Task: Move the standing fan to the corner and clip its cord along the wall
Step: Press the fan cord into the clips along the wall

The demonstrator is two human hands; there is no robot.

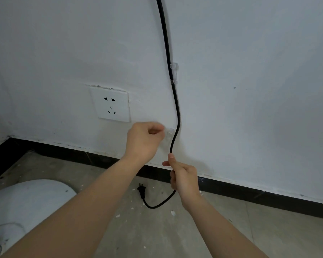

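A black cord (pixel 166 43) runs down the white wall and passes through a clear clip (pixel 173 72) stuck to it. Lower down, a second clear clip (pixel 169 135) sits on the wall just left of the cord, and my left hand (pixel 145 140) pinches or presses it with its fingertips. My right hand (pixel 183 178) grips the cord below that clip, near the black skirting. The cord loops onto the floor and ends in a black plug (pixel 141 190) lying unplugged. The fan's white round base (pixel 26 198) shows at the lower left.
A white wall socket (pixel 111 105) sits left of the cord, above the black skirting board (pixel 250 192). The room corner (pixel 7 136) is at the left. White paint flakes (pixel 172 213) lie scattered on the grey floor tiles.
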